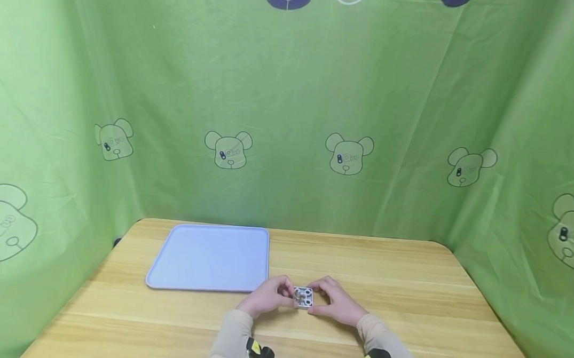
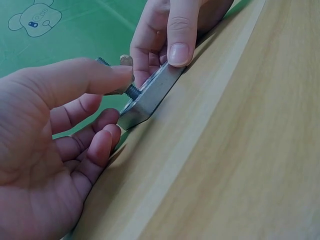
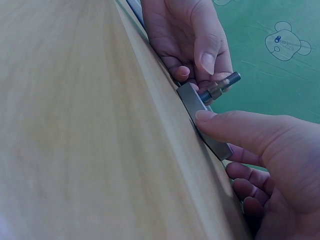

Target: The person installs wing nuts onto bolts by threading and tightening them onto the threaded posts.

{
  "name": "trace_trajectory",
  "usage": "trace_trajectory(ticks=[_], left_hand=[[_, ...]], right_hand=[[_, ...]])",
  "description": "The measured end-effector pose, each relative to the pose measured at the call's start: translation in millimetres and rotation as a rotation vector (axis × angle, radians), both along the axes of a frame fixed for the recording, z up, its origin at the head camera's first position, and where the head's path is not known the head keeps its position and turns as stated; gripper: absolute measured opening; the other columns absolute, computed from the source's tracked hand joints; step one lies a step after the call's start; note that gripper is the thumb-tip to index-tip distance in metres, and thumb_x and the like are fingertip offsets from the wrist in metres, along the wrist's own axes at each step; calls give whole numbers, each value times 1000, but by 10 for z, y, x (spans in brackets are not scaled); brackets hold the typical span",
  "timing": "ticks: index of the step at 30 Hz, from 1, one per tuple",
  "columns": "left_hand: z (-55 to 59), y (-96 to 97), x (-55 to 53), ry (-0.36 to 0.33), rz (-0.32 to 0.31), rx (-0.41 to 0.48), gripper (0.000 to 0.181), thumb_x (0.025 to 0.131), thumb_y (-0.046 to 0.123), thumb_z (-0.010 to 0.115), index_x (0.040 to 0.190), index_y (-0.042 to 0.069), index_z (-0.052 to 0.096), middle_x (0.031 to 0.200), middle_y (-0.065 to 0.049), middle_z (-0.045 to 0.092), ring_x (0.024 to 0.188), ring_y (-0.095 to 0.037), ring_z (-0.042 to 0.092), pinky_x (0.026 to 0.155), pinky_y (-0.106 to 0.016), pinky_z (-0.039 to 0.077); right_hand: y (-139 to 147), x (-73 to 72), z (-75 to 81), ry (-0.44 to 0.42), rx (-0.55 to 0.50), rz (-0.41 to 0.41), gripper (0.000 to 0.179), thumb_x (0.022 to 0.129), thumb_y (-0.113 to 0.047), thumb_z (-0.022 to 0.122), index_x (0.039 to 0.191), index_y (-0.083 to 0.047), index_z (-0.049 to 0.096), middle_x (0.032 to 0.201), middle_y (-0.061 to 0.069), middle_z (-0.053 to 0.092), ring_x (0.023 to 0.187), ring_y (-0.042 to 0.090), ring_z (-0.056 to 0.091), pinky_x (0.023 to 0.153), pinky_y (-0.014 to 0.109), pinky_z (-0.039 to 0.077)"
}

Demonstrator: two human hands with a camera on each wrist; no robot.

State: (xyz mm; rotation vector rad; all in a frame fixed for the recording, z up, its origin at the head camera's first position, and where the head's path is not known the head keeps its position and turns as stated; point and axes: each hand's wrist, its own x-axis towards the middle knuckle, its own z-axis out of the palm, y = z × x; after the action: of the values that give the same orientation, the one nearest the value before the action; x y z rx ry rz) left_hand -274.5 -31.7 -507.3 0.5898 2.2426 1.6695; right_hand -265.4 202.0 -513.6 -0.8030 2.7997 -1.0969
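A small square metal plate [image 1: 309, 298] with round holes rests on the wooden table between both hands. From one corner area rises a threaded bolt [image 3: 232, 78] carrying a brass-coloured nut [image 3: 215, 92], whose rounded tab [image 2: 126, 61] shows past the thumb in the left wrist view. The left hand [image 1: 268, 297] pinches this nut between thumb and curled forefinger, its other fingers loosely bent beside the plate. From the opposite side, the right hand [image 1: 340, 306] grips the plate, thumb on the near edge and fingers at the far edge. Those fingers partly hide the plate's far side.
A pale lilac tray [image 1: 211, 258] lies at the back left, its near right corner close to the left hand. Green curtains [image 1: 290, 93] with bear drawings surround the table [image 1: 407, 291] at the back and sides. Small black cameras [image 1: 263, 355] sit on both sleeves.
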Motion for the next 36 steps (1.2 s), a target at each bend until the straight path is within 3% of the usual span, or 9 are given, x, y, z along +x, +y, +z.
trace_trajectory(ticks=[12, 24, 36], left_hand=[[10, 6, 9, -1, -11, 6, 30, 73, 4, 76, 101, 2, 65, 92, -9, 62, 83, -14, 52, 78, -25, 42], [5, 5, 14, 31, 7, -32, 20, 79, 11, 75, 97, 6, 68, 87, -1, 62, 82, -11, 54, 78, -26, 42], [43, -1, 31, 69, -1, -76, 15, 85, 11, 70, 99, 8, 71, 92, -5, 66, 85, -12, 55, 82, -33, 42]], right_hand=[[-1, -6, -7, -9, 1, -5, 51, 79, -40, 77, 121, -15, 61, 112, -1, 54, 106, 18, 51, 96, 34, 44], [-1, -1, -1, -11, -8, -7, 51, 80, -41, 76, 121, -15, 61, 113, 0, 55, 105, 15, 50, 95, 32, 44], [-2, -4, 4, -7, 2, -5, 51, 79, -41, 76, 121, -15, 61, 111, -1, 55, 104, 16, 51, 93, 32, 44]])
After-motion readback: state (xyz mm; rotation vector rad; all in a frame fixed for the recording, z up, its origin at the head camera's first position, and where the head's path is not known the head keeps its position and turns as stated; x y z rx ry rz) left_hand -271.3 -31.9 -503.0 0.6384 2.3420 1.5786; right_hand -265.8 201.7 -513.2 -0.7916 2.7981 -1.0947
